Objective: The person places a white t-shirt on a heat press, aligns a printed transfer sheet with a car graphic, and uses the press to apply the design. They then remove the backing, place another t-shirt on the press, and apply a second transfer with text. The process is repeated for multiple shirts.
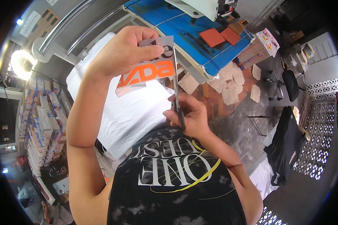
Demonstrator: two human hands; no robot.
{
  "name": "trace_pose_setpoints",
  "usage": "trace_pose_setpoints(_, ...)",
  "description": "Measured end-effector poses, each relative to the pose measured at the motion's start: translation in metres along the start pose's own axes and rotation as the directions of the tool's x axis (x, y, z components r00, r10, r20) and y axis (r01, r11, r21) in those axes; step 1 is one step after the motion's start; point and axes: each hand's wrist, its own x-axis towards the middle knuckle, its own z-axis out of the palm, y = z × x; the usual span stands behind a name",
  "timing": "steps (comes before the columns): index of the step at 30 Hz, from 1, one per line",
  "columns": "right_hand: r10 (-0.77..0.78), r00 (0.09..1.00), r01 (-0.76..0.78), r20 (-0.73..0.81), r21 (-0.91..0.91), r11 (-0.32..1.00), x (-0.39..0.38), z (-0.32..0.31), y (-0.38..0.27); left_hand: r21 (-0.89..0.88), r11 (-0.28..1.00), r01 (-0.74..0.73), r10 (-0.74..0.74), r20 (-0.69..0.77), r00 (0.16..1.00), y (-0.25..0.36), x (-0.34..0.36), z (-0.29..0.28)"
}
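Observation:
My left hand (129, 52) pinches a clear film sheet (148, 72) printed with bold orange and black lettering, thumb in front and fingers behind. Upright along the sheet's right edge run the blades of a pair of scissors (176, 80). My right hand (194, 117) grips the scissors' dark handles below the film. Whether the blades are parted is too hard to make out. Beneath the film, a white T-shirt (133, 120) lies spread out in front of my body, partly covered by my left forearm.
A blue-topped table (154, 15) stands ahead, with two orange-red square pieces (212, 37) on it. Paper sheets (231, 90) litter the floor beside a cardboard box (254, 53). An office chair (291, 81) and a hung black garment (287, 144) are right; stacked boxes (43, 125) are left.

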Motion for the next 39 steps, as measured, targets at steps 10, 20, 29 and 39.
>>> trace_pose_setpoints(10, -0.014, 0.996, 0.017, -0.093, 0.032, 0.999, 0.002, -0.014, -0.005, 0.03, 0.999, 0.034, -0.037, 0.1, 0.994, 0.012, 0.013, 0.028)
trace_pose_setpoints(20, 0.049, 0.947, -0.089, -0.318, -0.113, 0.99, 0.071, -0.047, -0.05, 0.042, 0.988, 0.15, -0.152, 0.06, 0.987, -0.06, -0.021, 0.021)
trace_pose_setpoints(29, -0.487, 0.868, 0.044, 0.095, -0.992, -0.115, 0.351, -0.153, -0.226, 0.211, 0.928, 0.308, -0.295, -0.092, 0.951, -0.134, -0.134, 0.068)
trace_pose_setpoints(39, 0.115, 0.585, 0.696, 0.803, -0.569, 0.438, 0.211, 0.001, -0.095, 0.249, 0.914, 0.32, -0.223, -0.349, 0.91, -0.141, -0.178, 0.13)
